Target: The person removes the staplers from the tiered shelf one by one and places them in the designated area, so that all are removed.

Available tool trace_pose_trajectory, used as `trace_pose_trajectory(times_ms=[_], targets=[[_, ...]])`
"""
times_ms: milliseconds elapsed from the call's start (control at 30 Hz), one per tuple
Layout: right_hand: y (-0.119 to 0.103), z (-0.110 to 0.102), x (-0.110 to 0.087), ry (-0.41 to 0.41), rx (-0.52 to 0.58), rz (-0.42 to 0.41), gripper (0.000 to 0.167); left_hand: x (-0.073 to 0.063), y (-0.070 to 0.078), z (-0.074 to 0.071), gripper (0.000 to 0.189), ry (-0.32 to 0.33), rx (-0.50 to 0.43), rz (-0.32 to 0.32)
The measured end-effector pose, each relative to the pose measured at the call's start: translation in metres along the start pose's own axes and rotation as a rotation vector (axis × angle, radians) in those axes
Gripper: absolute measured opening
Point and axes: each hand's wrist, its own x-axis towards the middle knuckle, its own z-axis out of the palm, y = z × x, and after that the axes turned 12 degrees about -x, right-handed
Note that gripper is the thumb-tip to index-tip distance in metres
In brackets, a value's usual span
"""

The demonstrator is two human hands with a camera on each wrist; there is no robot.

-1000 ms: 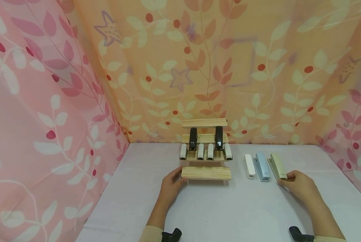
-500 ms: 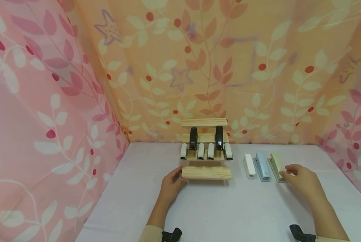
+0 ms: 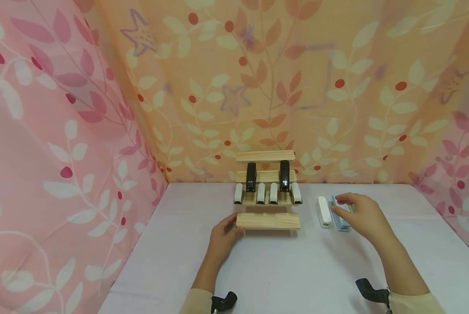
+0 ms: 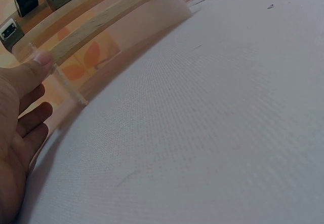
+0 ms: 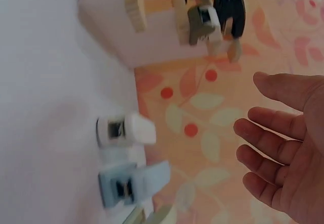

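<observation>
My left hand point(image 3: 221, 235) pinches the left end of the front board of a stepped wooden rack point(image 3: 268, 221), thumb in front and fingers behind. My right hand point(image 3: 361, 216) is raised over the right side, fingers spread and holding nothing. Below it stand a white stapler point(image 3: 323, 212) and a light blue stapler point(image 3: 342, 223), partly covered by the hand in the head view. A pale green stapler point(image 5: 163, 216) shows at the bottom of the right wrist view; the hand hides most of it from the head.
On the rack's higher steps stand two black staplers point(image 3: 251, 177) and several small white-topped staplers point(image 3: 261, 193). The front and top boards carry nothing. A white cloth point(image 3: 281, 270) covers the table, and patterned curtains point(image 3: 203, 87) hang close behind the rack.
My right hand has let go of the pale green stapler, then risen and moved left over the blue one. The left hand has stayed at the rack.
</observation>
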Motion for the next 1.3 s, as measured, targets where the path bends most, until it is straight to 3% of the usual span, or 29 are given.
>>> trace_pose_trajectory(times_ms=[367,600,767,1100,1300], targets=[[-0.049,-0.001,0.038,-0.039,-0.006,-0.069,0.06,0.001,-0.002,0.001,0.067,0.002,0.003,-0.009],[-0.072,-0.001,0.062,-0.089,0.015,-0.101,0.048,0.0,-0.002,0.0,0.067,0.004,0.005,-0.004],[-0.089,-0.001,0.076,-0.113,0.003,-0.111,0.055,0.001,0.001,0.001,0.066,0.007,-0.002,0.0],[-0.107,0.005,0.089,-0.149,-0.013,-0.071,0.069,0.001,0.002,0.001,0.068,-0.003,-0.007,-0.006],[-0.114,0.006,0.092,-0.158,-0.017,-0.057,0.061,0.001,-0.002,-0.001,0.065,-0.008,-0.024,0.012]])
